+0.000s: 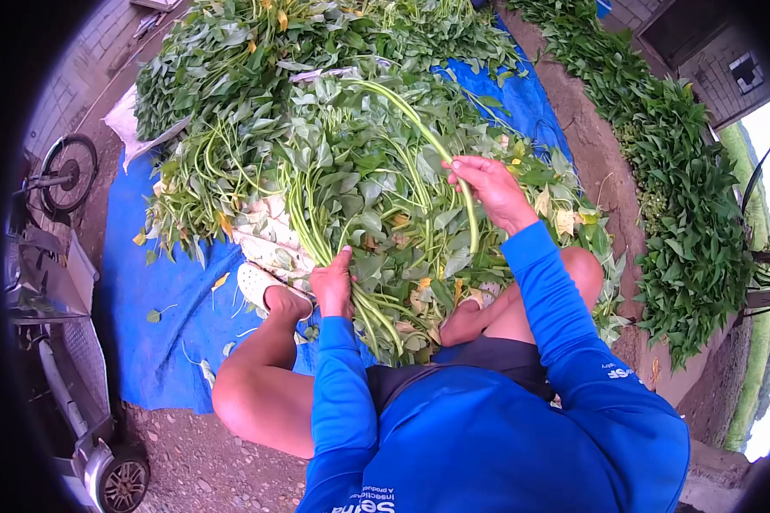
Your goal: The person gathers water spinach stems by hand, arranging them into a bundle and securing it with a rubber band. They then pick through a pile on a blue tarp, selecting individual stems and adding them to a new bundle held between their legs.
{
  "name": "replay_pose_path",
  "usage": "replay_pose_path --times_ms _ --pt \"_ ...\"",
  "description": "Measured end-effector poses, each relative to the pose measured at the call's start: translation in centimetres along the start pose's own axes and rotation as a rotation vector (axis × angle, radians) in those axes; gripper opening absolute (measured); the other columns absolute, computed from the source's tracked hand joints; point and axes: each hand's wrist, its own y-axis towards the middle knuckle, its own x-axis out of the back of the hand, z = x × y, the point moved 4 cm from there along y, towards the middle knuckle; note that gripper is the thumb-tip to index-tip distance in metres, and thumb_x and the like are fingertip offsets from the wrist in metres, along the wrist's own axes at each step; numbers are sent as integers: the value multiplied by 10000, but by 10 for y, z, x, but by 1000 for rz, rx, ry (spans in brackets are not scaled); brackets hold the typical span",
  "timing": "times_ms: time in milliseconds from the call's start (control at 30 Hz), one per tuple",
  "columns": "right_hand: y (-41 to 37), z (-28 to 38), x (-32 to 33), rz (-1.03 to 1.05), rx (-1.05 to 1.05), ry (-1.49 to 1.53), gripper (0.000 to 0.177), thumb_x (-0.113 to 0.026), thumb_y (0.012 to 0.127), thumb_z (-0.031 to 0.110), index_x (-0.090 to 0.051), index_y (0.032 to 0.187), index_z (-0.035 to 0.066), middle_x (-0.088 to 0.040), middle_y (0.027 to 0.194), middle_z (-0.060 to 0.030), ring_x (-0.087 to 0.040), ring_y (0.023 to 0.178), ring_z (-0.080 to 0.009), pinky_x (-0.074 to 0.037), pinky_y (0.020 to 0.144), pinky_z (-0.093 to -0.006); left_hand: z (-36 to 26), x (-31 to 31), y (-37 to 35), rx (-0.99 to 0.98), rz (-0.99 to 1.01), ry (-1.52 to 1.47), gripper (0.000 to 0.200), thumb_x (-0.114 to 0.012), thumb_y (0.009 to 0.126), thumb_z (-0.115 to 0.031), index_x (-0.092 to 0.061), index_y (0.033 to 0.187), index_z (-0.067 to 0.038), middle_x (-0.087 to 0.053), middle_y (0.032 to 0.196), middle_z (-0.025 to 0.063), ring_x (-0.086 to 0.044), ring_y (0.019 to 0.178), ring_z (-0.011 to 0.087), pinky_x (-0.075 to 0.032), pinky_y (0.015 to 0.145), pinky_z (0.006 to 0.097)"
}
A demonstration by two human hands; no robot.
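While a bundle of green stems (306, 224) is held tight in the closed left hand (332, 289), just above the bent knees, a single long stem (472, 222) is pinched between the fingertips of the right hand (492, 190) and is seen arching up over the leaves. The bundle is fanned out from the left fist onto a heap of leafy greens (316, 51), which is spread over a blue tarpaulin (171, 291). A white shoe (255, 282) is seen just beside the left hand, and more greens (684, 222) are laid along a wall at the right.
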Motion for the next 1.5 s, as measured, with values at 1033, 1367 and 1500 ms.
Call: replay_pose_path --times_ms 1033,1367,1500 --pt "-73 -94 -117 -218 287 -369 249 -745 945 44 -739 1185 -22 -681 959 -61 -630 850 -161 -533 769 -316 22 -25 -6 -7 54 -225 351 -871 948 -339 -688 988 -42 -650 812 -5 -557 602 95 -477 529 279" --pt "-59 16 -39 -411 811 -1263 264 -699 856 -19 -751 1114 -4 -659 950 -155 -604 917 -355 -509 842 -448 23 -8 13 -116 -61 -17 353 -877 933 -304 -641 871 -49 -612 707 14 -545 529 138 -462 487 307" --pt "-57 26 -41 -530 856 -1250 259 -686 851 -36 -760 1098 -2 -656 936 -148 -595 900 -351 -503 819 -458 8 -16 3 -151 -120 45 378 -884 932 -296 -635 997 -20 -646 739 42 -529 509 138 -453 487 319"
